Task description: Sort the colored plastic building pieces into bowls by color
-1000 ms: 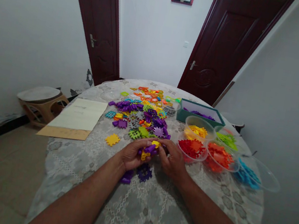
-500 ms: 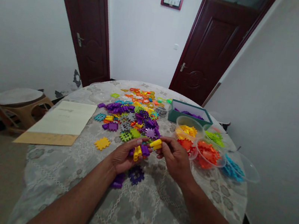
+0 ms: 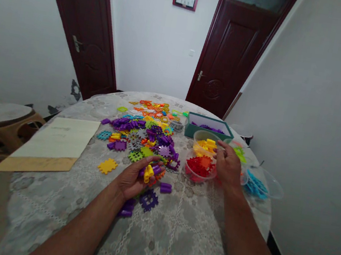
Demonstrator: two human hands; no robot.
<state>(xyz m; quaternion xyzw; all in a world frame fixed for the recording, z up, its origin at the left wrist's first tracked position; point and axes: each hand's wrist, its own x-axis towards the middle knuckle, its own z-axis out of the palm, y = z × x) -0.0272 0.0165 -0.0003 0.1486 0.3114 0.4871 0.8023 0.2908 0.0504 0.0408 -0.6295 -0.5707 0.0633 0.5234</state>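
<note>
My left hand (image 3: 131, 179) is curled palm up around several plastic building pieces, among them a yellow piece (image 3: 148, 173) and a purple piece (image 3: 156, 169). At the right edge of a clear tub of yellow pieces (image 3: 202, 147) is my right hand (image 3: 229, 165), its index finger and thumb apart and nothing visible between them. A purple double-tube piece (image 3: 165, 188) lies on the tablecloth right of my left hand. Below that hand are a dark purple square piece (image 3: 149, 200) and more purple tubes (image 3: 126, 211), partly hidden by my wrist.
A mixed heap of pieces (image 3: 143, 136) spreads beyond my left hand. Tubs of red pieces (image 3: 199, 166) and blue pieces (image 3: 256, 184), plus a green box (image 3: 208, 134), stand to the right. Paper sheets (image 3: 55, 139) lie left, near a yellow square piece (image 3: 108, 166).
My right hand has moved right, from beside my left hand to the yellow tub, and no longer shows the yellow piece. A purple piece now shows on the cloth. The view has turned slightly right.
</note>
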